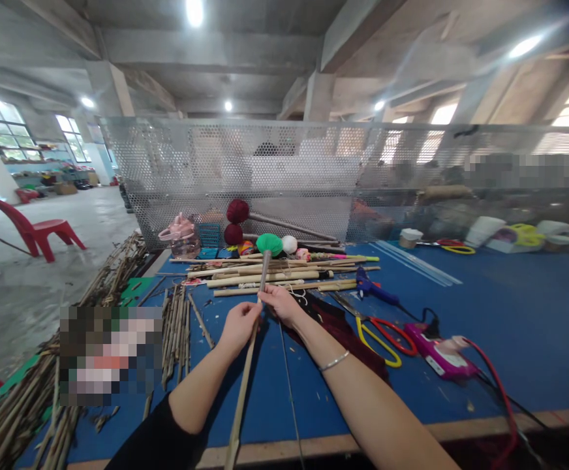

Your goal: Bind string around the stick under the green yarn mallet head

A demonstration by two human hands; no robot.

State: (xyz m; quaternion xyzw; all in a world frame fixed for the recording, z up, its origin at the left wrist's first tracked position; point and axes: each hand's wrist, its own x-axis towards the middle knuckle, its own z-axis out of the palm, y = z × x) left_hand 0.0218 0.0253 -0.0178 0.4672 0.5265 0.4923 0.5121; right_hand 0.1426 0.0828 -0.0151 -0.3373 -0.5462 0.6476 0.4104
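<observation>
My left hand is closed around a long pale wooden stick, which slants down toward the table's front edge. Just above it, my right hand, wearing a bracelet at the wrist, pinches the stick's upper part, where a grey shaft shows. That shaft runs up to a green yarn ball; my fingers cover where the grey and pale parts meet. A thin dark rod lies below my right forearm. Dark maroon cloth is partly hidden behind that arm.
Bamboo sticks and maroon yarn balls lie at the back. To the right are a blue glue gun, scissors and a purple power strip. Twigs pile along the left. A perforated metal screen stands behind.
</observation>
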